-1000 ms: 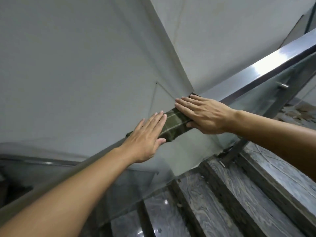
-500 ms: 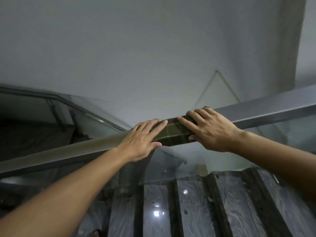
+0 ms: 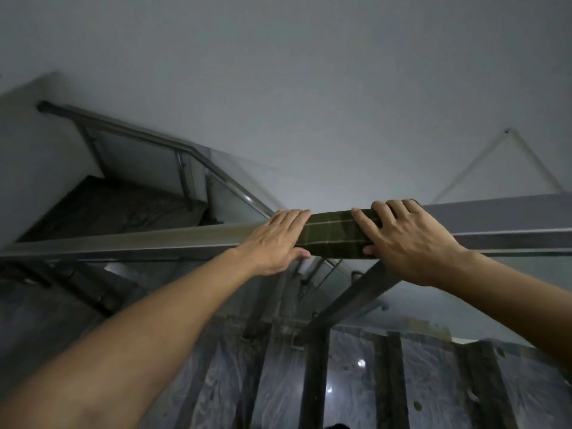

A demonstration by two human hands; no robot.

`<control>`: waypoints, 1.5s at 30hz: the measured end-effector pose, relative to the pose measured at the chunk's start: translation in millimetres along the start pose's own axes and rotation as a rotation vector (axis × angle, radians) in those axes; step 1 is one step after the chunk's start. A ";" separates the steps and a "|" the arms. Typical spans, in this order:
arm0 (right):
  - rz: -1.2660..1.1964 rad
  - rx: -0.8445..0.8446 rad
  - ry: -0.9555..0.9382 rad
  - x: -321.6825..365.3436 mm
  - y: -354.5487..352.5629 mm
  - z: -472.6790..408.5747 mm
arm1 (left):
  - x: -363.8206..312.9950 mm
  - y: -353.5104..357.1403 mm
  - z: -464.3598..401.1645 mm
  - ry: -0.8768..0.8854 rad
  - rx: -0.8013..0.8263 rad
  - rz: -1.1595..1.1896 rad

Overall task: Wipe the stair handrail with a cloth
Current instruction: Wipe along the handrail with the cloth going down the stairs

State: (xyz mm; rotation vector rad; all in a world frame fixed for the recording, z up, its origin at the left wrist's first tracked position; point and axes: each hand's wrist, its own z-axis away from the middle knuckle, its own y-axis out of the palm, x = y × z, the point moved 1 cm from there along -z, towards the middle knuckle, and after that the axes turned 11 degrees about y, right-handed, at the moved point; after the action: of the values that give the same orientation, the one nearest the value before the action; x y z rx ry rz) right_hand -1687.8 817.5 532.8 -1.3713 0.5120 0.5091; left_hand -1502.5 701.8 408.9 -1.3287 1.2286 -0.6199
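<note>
A flat metal handrail (image 3: 148, 243) runs across the middle of the view from left to right. A dark green checked cloth (image 3: 332, 235) is folded over it. My left hand (image 3: 275, 239) lies flat on the cloth's left end, thumb under the rail's near edge. My right hand (image 3: 405, 243) presses on the cloth's right end, fingers spread over the top and thumb on the near side. The cloth's ends are hidden under both palms.
Below the rail stand glass panels and a slanted metal post (image 3: 356, 292). Dark marbled stair treads (image 3: 278, 382) lie beneath. A second handrail (image 3: 130, 131) runs along a lower flight at the left. A plain white wall (image 3: 309, 88) fills the background.
The view has swung left and down, so the rail now looks nearly level. Both hands and the cloth have slid along the rail together, staying pressed on it.
</note>
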 end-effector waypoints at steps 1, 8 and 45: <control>0.001 -0.002 0.002 16.1 -0.5 -9.0 | 14.5 4.0 10.4 0.001 0.001 -0.005; 0.004 0.033 -0.008 128.7 -12.2 -72.3 | 113.1 34.7 83.4 -0.069 0.039 0.024; -0.066 0.020 -0.067 641.8 -53.3 -356.6 | 565.6 151.4 427.2 -0.185 0.065 0.005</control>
State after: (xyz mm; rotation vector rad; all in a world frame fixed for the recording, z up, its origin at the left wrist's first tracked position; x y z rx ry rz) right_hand -1166.0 484.3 134.5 -1.3436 0.4152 0.4930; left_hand -984.9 385.6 12.2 -1.2979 1.0530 -0.5176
